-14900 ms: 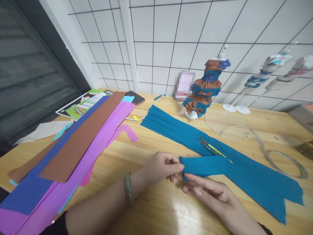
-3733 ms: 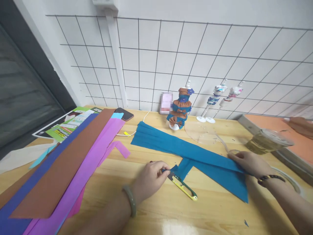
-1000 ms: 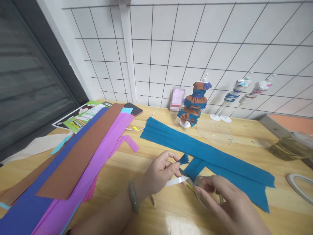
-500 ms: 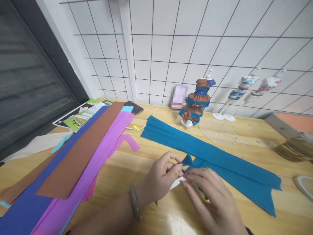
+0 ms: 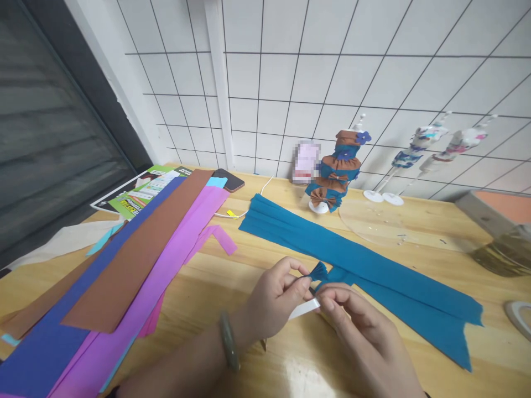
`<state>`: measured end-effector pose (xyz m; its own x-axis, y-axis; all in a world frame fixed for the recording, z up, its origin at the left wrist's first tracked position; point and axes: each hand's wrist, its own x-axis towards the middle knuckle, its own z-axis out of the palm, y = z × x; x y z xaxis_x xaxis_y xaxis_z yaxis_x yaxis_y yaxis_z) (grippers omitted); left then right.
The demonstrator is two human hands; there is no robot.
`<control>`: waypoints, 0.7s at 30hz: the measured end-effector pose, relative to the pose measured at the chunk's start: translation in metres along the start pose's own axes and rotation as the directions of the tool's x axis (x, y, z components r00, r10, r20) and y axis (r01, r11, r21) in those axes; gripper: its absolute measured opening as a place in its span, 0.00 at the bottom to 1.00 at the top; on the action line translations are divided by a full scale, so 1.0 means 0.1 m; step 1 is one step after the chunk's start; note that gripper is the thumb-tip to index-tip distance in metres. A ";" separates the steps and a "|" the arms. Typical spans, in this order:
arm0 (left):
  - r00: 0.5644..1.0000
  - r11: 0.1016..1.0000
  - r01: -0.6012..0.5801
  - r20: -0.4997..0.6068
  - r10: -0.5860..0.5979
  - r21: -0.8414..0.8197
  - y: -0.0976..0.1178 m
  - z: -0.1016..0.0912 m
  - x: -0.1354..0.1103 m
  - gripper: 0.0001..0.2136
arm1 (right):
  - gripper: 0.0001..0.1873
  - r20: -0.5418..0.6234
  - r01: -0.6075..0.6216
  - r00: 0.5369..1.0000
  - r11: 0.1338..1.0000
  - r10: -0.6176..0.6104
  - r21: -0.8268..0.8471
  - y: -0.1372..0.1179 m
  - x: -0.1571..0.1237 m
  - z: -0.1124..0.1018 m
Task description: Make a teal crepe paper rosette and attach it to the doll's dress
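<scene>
My left hand [image 5: 274,301] is closed, pinching a small pleated piece of teal crepe paper [image 5: 318,271] between thumb and fingers; its end fans out past them. A narrow white strip, looking like tape [image 5: 305,309], runs from under the left hand to the fingertips of my right hand [image 5: 367,329]. The right thumb and fingers pinch the strip's far end, close to the left fingertips. Behind both hands lie long teal crepe paper strips [image 5: 352,249], stretched diagonally over the wooden table [image 5: 211,298].
Brown [image 5: 145,260], blue [image 5: 50,342] and purple crepe strips [image 5: 166,271] overlap on the left. At the back stand a phone [image 5: 228,180], a decorated dress form [image 5: 340,166] and two smaller forms. A tape roll [image 5: 518,318] and a container [image 5: 504,254] are on the right.
My right fingers have curled in and turned, and more of the white strip's end shows. A yellow-handled thing beneath the right hand is now hidden. The left hand has stayed in place.
</scene>
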<state>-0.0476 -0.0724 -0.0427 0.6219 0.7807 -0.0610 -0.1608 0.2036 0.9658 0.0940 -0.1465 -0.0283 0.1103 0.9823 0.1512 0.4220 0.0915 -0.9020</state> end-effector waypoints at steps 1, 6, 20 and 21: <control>1.000 1.000 0.001 0.002 -0.001 -0.003 0.00 0.00 0.00 0.11 | 0.08 0.004 -0.043 0.999 0.998 0.043 0.053 0.00 0.00 0.00; 1.000 0.999 -0.014 0.007 0.015 -0.039 -0.01 0.01 0.03 0.10 | 0.10 0.007 -0.195 0.980 0.953 0.199 0.231 0.01 0.02 -0.01; 0.999 1.000 0.023 0.026 -0.023 0.015 -0.02 0.03 0.02 0.10 | 0.06 0.006 -0.176 0.983 0.922 0.185 0.346 0.09 0.01 0.04; 0.999 1.000 0.021 0.024 -0.022 0.019 -0.02 0.03 0.02 0.10 | 0.06 -0.006 -0.188 0.979 0.909 0.205 0.372 0.08 0.01 0.04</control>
<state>-0.0432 -0.0729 -0.0439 0.6437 0.7615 -0.0760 -0.1331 0.2092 0.9688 0.0938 -0.1440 -0.0369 0.1993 0.9793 -0.0344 0.0278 -0.0408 -0.9988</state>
